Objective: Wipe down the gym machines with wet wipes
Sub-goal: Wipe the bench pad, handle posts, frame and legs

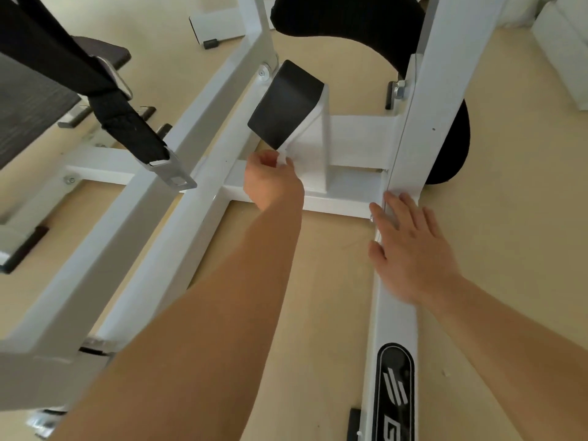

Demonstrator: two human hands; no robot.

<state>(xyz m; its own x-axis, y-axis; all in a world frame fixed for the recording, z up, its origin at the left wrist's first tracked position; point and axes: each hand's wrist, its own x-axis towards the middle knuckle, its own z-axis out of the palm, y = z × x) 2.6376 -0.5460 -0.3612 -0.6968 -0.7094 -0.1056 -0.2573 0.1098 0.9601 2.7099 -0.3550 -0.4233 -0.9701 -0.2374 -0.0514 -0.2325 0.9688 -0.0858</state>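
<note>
The left hand has its fingers curled around a small white wipe and presses it to the white bracket just under the black plate. This bracket stands on the crossbar of the white machine, between its two long bars. The right hand lies flat with straight, spread fingers on the right bar, holding nothing; a black logo sticker is lower on the same bar. On the left a black strap with a metal buckle hangs over the left bar. Below is a beige floor.
</note>
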